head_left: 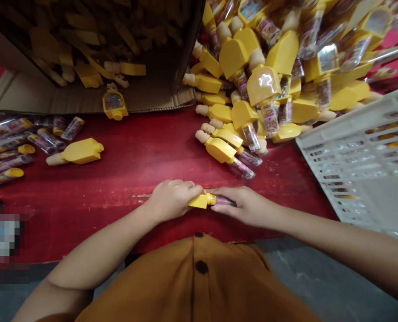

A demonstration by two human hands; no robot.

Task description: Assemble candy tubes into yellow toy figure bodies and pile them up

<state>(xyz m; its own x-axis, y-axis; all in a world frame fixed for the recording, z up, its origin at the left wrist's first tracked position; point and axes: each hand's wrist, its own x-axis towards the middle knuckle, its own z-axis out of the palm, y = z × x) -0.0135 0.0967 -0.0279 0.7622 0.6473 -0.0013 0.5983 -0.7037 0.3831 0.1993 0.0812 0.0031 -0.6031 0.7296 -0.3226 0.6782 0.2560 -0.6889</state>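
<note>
Close to my body, over the red table, my left hand [175, 200] is closed around a yellow plastic toy body [199, 201], whose far end is hidden in the fingers. My right hand [247, 205] grips a clear tube [224, 201] with purplish contents or print. Tube and yellow body meet end to end at a yellow neck between the two hands. Just beyond lie yellow pieces with tubes joined to them, the nearest being a yellow toy with a tube [220, 150].
A cardboard box [158, 100] on its side holds many yellow pieces. Loose tubes [73, 129] lie at left near a single yellow piece [83, 151]. A large heap of joined toys [242, 114] covers the back right, beside a white plastic basket [329, 165].
</note>
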